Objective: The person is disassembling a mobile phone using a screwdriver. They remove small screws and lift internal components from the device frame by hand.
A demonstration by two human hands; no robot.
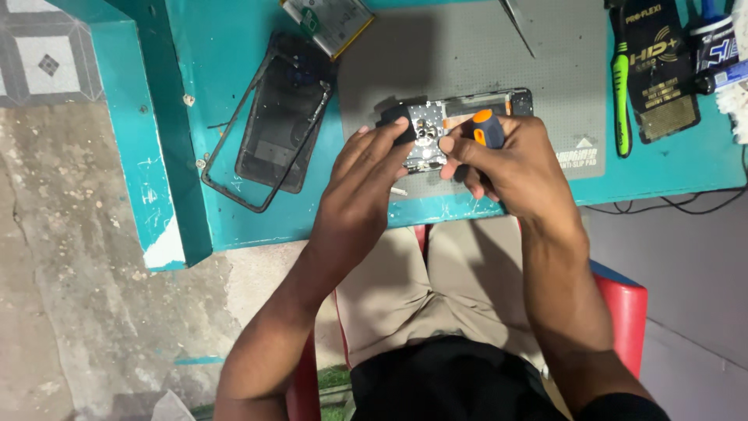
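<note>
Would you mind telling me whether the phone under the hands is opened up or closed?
Opened up: the phone shows bare internals, and its back cover lies apart on the table.

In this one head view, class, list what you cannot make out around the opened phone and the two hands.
Screwdriver tip: hidden by the right hand.
Near end of the opened phone: covered by the left hand and the right hand.
Battery: cut off by the top edge.
Tweezers: cut off by the top edge.

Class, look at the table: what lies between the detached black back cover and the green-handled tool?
In the head view, the opened phone on the grey mat, with both hands on it.
</note>
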